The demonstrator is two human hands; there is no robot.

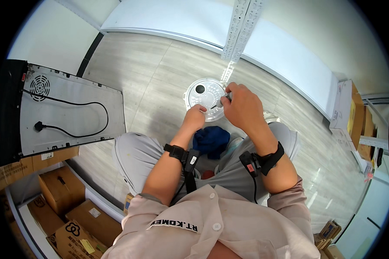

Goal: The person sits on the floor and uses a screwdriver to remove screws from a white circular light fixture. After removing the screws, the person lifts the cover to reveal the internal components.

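A round, whitish, ribbed plate with a dark round hole lies in front of my knees. My left hand is at its near edge, the fingers closed on the rim. In my right hand is a screwdriver with a grey handle, wrapped in my fingers above the plate's right side. Its thin dark shaft slants down to the left over the plate. My right fingers hide part of the handle, and I cannot tell whether the tip touches anything. A bunched dark blue cloth lies just nearer than the plate, between my legs.
At the left stands a metal-backed appliance with a black cord and plug. Cardboard boxes fill a shelf at the lower left. A perforated white post rises beyond the plate. More boxes sit on shelving at the right.
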